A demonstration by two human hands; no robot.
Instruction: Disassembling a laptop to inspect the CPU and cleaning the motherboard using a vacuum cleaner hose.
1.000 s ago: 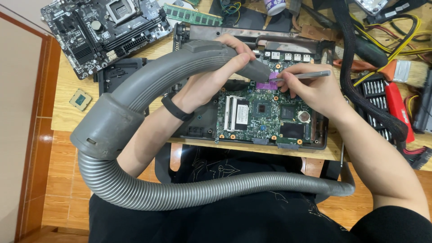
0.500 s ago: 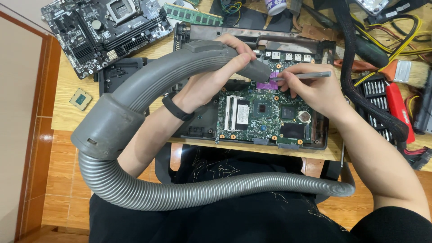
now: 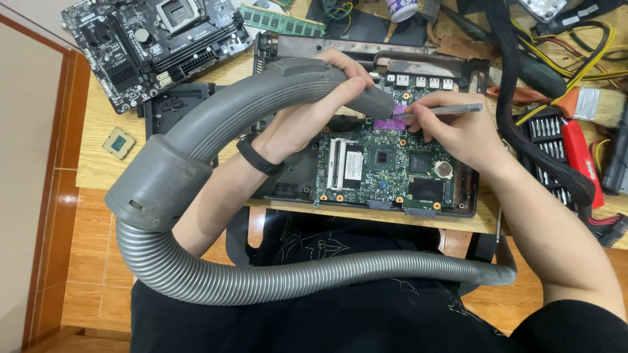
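My left hand (image 3: 314,111) grips the grey curved handle of a vacuum hose (image 3: 222,124), whose nozzle tip (image 3: 379,104) rests on a purple patch (image 3: 391,121) of the green circuit board (image 3: 386,167). My right hand (image 3: 451,127) holds a thin silver tool (image 3: 451,109) like a pen, its tip meeting the same purple patch beside the nozzle. The board lies in a dark laptop shell (image 3: 468,189) at the table's front edge. A black band sits on my left wrist (image 3: 258,155).
A black desktop motherboard (image 3: 157,46) and a loose processor chip (image 3: 118,142) lie at the left, a green memory stick (image 3: 281,21) behind. On the right are a paintbrush (image 3: 589,104), a screwdriver bit set (image 3: 556,140) and braided cables (image 3: 517,91). The ribbed hose (image 3: 294,278) loops across my lap.
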